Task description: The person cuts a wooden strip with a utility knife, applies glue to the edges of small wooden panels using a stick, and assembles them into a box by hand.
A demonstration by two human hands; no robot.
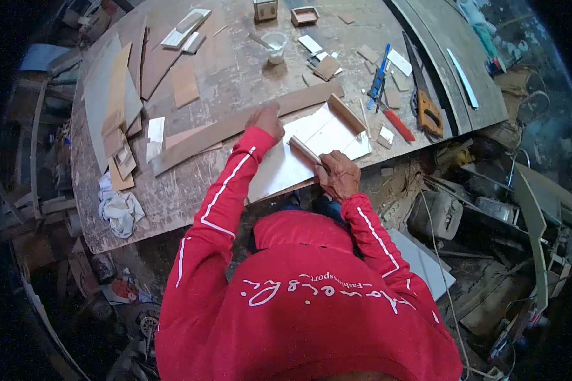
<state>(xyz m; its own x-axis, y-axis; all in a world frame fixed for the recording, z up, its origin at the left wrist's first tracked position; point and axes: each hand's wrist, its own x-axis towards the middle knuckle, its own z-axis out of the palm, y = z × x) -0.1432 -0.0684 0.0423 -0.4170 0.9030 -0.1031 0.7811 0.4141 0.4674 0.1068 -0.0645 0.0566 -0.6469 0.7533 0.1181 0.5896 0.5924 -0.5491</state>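
Observation:
My right hand point(338, 174) is closed on the near end of a short wooden strip point(304, 150), which stands at the edge of a white board point(321, 132). Along the board's far right side stands another short wooden piece point(347, 115). My left hand point(265, 122), its fingers curled, is on a long wooden strip point(200, 141) that lies slantwise across the table behind the white board. The left fingertips are partly hidden. Under both hands a white sheet point(270, 174) reaches the table's front edge.
A handsaw point(429, 114), a red-handled tool point(398, 125) and a blue tool point(379, 76) lie on the right. A plastic cup point(276, 48) with a stick stands behind. Wood offcuts point(185, 82) and a white cloth point(120, 206) are on the left. Clutter surrounds the table point(235, 70).

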